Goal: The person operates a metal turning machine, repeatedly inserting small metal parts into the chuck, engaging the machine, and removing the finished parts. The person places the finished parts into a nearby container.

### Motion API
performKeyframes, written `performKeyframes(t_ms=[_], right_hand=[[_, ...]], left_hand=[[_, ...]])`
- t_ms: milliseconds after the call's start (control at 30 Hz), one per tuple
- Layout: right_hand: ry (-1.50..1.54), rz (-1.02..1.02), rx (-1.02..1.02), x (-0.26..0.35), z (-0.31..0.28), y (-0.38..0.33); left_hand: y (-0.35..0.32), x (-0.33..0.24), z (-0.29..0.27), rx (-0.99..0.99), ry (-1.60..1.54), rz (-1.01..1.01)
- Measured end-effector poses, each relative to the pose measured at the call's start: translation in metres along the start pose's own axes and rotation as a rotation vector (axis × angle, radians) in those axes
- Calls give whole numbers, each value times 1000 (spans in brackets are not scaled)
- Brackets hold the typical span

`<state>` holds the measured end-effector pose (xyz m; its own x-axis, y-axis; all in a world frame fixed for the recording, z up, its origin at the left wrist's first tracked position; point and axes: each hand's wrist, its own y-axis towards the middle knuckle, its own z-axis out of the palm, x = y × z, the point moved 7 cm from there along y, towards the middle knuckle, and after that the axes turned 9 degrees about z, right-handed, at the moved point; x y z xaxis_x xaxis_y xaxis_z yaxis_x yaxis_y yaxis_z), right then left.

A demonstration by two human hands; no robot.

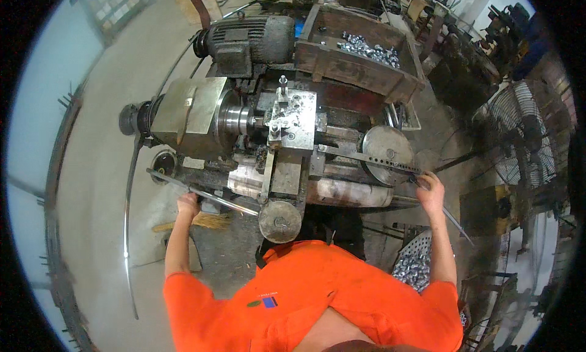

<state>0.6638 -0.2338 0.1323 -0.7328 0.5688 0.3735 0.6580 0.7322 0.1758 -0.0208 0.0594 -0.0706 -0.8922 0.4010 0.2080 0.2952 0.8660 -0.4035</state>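
A small metal lathe fills the middle, with a steel chuck point(237, 120) beside a square tool block point(297, 120). My left hand point(188, 205) is closed at the machine's near left, just below a long bright lever rod point(229, 202) that runs to a round weight point(280, 221). What its fingers hold is hidden. On the right, my right hand point(431, 195) is closed around the outer end of a perforated metal lever point(378, 161). This lever crosses over a larger round disc point(387, 145). A thin rod point(456, 222) slants away beyond that hand.
Behind the lathe stand an electric motor point(251, 42) and a wooden box point(357, 62) with small metal parts. A perforated basket point(417, 249) of similar parts sits low at right. A fan point(522, 132) stands at far right. A straw broom point(207, 222) lies at lower left.
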Motion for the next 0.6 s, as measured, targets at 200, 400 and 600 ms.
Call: performKeyframes(t_ms=[200, 400, 600], right_hand=[[-531, 247, -112, -237, 3, -57], [-551, 466, 95, -206, 17, -86], [318, 643, 440, -177, 73, -192]], left_hand=[[-19, 53, -9, -365, -744, -112], [-57, 70, -59, -679, -1608, -371], [-25, 34, -61, -773, -1669, -426]])
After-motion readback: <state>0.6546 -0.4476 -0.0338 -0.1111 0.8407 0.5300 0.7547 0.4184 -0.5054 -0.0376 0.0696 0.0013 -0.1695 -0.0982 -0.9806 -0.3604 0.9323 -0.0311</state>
